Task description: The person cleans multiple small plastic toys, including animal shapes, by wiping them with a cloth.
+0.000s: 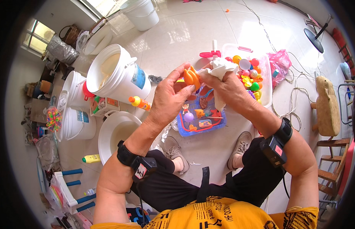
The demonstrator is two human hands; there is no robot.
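An orange plastic toy [191,78] with curved lobes is pinched between the thumb and fingers of my left hand [170,91]. Close beside it, my right hand [230,88] grips a crumpled white cloth or tissue [222,67], part of which hangs down below the palm. Under both hands lies a blue plastic basket [185,132] holding small toys, among them a purple ball [188,116] and a red star-like piece [218,113]. A clear plastic bin [266,86] of colourful balls and toys sits beyond my right hand.
Left of me stand a wide white basin [104,137], a large white bucket [126,80] and an orange bottle [139,103]. A pink plastic bag [280,65] and loose cables [294,106] lie at right, near a wooden stool [327,106]. A yellow bottle [91,158] rests by the basin.
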